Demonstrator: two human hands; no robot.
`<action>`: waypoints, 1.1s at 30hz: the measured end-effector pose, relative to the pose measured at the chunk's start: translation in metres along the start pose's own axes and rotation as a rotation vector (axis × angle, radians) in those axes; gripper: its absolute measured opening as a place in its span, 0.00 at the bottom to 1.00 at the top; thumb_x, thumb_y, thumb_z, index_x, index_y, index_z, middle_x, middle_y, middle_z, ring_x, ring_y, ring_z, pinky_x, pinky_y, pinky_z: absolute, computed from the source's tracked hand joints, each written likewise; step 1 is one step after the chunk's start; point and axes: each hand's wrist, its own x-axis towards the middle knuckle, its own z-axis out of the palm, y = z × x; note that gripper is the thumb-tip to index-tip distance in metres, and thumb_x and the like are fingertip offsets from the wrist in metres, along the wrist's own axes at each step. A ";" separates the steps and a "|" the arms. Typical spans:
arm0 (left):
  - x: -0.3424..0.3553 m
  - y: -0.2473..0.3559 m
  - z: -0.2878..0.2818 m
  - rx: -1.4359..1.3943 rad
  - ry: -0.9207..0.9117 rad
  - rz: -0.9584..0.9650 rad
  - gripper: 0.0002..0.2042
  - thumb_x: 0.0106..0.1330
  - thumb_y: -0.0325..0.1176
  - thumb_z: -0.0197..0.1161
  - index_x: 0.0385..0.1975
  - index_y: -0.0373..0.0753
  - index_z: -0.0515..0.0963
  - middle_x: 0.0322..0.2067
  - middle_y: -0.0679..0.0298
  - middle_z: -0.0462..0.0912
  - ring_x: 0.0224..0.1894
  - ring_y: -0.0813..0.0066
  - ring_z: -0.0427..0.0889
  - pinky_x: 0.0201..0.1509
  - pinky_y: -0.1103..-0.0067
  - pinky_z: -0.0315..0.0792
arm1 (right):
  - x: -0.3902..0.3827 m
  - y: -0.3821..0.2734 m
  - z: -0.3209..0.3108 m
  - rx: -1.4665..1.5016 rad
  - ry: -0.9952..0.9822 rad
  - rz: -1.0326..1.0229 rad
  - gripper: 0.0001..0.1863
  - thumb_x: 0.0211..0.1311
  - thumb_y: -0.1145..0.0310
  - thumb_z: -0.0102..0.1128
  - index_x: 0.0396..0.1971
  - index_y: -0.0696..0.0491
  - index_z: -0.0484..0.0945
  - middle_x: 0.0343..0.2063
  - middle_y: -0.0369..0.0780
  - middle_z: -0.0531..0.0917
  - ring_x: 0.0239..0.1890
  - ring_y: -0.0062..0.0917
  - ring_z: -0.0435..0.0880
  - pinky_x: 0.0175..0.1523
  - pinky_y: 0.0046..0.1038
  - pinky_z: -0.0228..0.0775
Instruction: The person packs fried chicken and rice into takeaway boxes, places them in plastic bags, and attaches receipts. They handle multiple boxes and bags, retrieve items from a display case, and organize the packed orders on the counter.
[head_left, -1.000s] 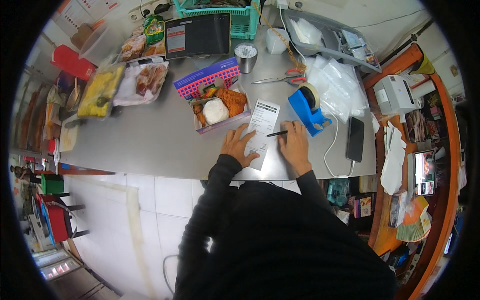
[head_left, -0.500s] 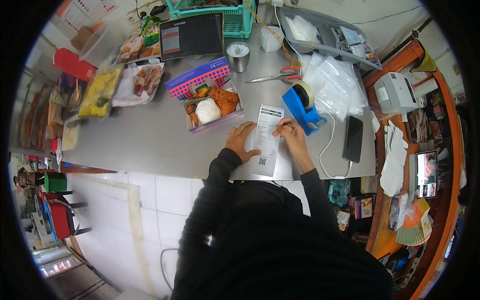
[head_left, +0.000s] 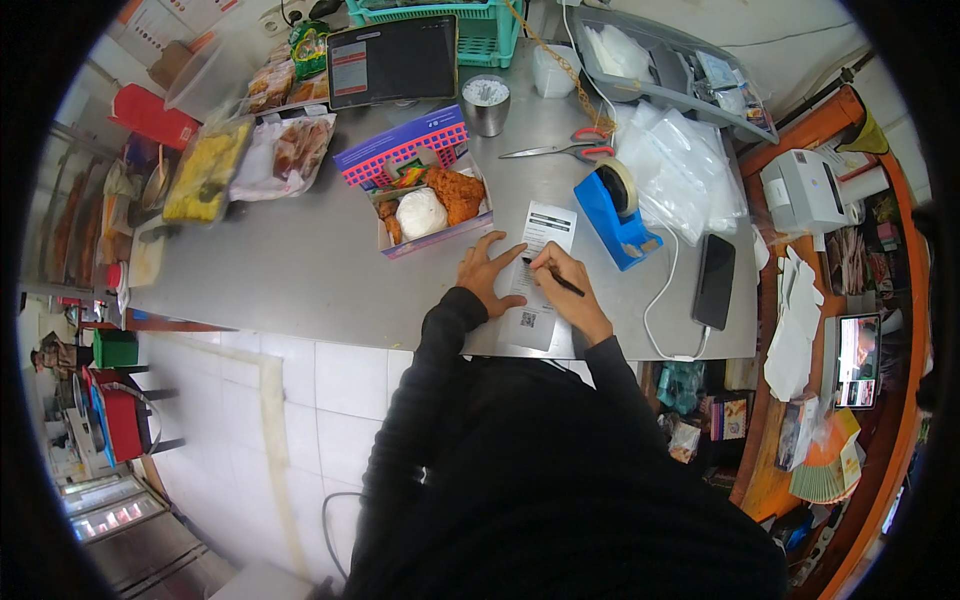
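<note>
A long printed receipt [head_left: 543, 322] lies on the steel table near its front edge. My left hand [head_left: 487, 277] rests flat at the receipt's left side, fingers spread, with the thumb on the paper. In my right hand [head_left: 570, 287] is a dark pen [head_left: 568, 285], its tip at the upper left part of the receipt. Just beyond my left hand stands an open meal box [head_left: 440, 237] with a purple lid, holding fried chicken [head_left: 457, 196] and a white wrapped ball [head_left: 421, 214]. To the right of the receipt sits a blue tape dispenser [head_left: 617, 228].
Scissors [head_left: 560, 151] with red-black handles and a metal cup [head_left: 487, 110] lie beyond the box. Clear plastic bags [head_left: 680, 170] and a phone [head_left: 714, 280] on a white cable are at the right. A tablet [head_left: 392, 62] stands at the back; food bags [head_left: 208, 175] lie at the left.
My right hand has shifted down and left across the receipt, and the pen now shows clearly in it. My left hand stays beside the paper. The whole view has shifted slightly.
</note>
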 end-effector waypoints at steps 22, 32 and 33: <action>-0.001 -0.005 0.004 0.022 0.003 0.027 0.44 0.45 0.45 0.78 0.68 0.56 0.66 0.66 0.50 0.58 0.63 0.47 0.62 0.66 0.59 0.60 | -0.039 -0.011 0.003 -0.090 0.062 0.015 0.04 0.57 0.78 0.53 0.33 0.58 0.73 0.22 0.43 0.80 0.23 0.26 0.79 0.32 0.28 0.70; -0.012 -0.007 0.014 0.091 0.217 0.203 0.39 0.55 0.50 0.69 0.67 0.44 0.65 0.63 0.51 0.65 0.55 0.49 0.68 0.57 0.60 0.63 | 0.017 -0.060 0.009 -0.655 0.251 -0.312 0.25 0.44 0.89 0.50 0.44 0.53 0.77 0.48 0.49 0.72 0.48 0.46 0.70 0.55 0.37 0.63; -0.013 -0.007 0.013 0.093 0.228 0.200 0.35 0.58 0.48 0.66 0.65 0.44 0.66 0.61 0.52 0.66 0.54 0.51 0.68 0.55 0.62 0.64 | 0.036 -0.073 0.010 -0.588 0.213 -0.432 0.23 0.46 0.88 0.49 0.43 0.53 0.78 0.46 0.48 0.73 0.46 0.45 0.71 0.54 0.36 0.63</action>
